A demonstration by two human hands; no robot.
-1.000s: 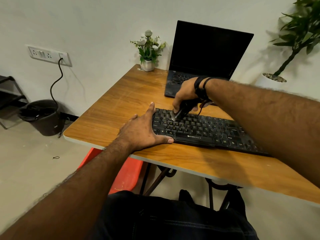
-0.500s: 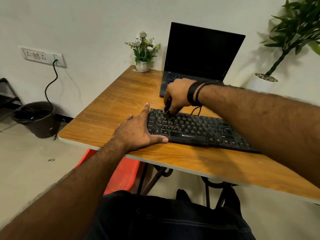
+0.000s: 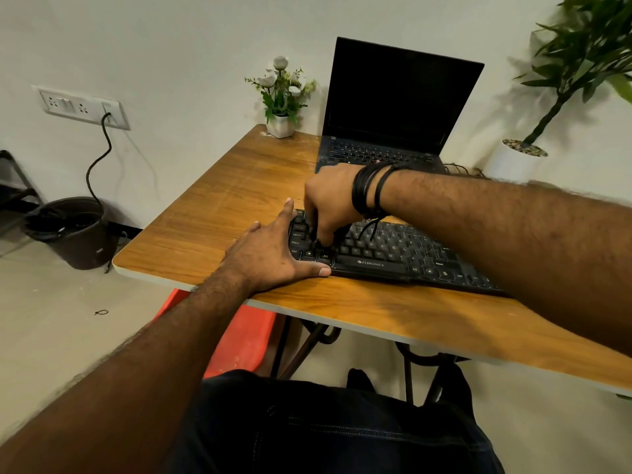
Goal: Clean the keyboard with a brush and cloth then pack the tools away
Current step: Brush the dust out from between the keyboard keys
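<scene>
A black keyboard (image 3: 393, 254) lies across the wooden table (image 3: 222, 213), near its front edge. My left hand (image 3: 270, 254) rests flat at the keyboard's left end, fingers straight, thumb along the front edge. My right hand (image 3: 330, 200) grips a small dark brush (image 3: 314, 234), mostly hidden under the fingers, with its tip down on the keys at the keyboard's lower left. Black bands wrap my right wrist. No cloth is in view.
An open black laptop (image 3: 393, 107) stands behind the keyboard. A small white vase of flowers (image 3: 282, 97) sits at the table's far left corner. A potted plant (image 3: 519, 155) is at the right, a dark bin (image 3: 71, 230) on the floor left, a red stool (image 3: 239, 340) under the table.
My right hand has drawn the brush leftward and toward the front rows of the keyboard's left end. My left hand has stayed in place.
</scene>
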